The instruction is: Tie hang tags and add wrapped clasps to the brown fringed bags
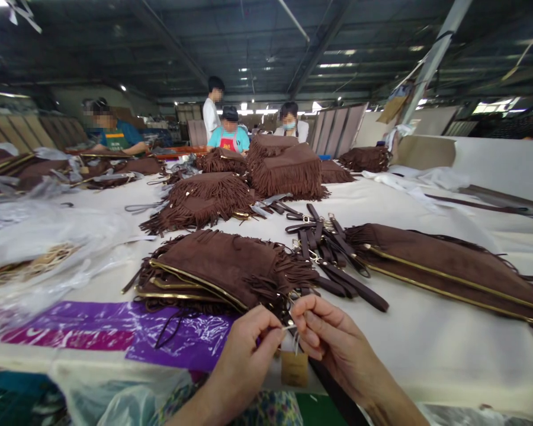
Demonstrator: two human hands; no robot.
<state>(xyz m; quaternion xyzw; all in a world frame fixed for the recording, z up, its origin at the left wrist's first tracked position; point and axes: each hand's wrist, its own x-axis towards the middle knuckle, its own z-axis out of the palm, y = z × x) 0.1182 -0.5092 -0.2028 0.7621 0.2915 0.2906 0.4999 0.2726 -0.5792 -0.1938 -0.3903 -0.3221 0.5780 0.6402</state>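
My left hand (253, 349) pinches the end of a thin white string (288, 327) between thumb and forefinger. Close beside it, my right hand (328, 331) is closed, its fingertips on the same string near a small metal clasp. A brown paper tag (294, 368) dangles from the string below my fingers. Under my right hand a dark brown wrist strap (335, 387) runs down past the table edge; its upper end is hidden. Just beyond my hands lie stacked brown fringed suede pouches (231, 260) with gold zippers.
Dark wrist straps with metal clasps (324, 248) lie heaped behind my right hand. More zippered pouches (439, 266) lie at right, with fringed piles (288, 168) farther back. Clear plastic and a purple printed bag (177, 337) cover the left side. Several people are across the table.
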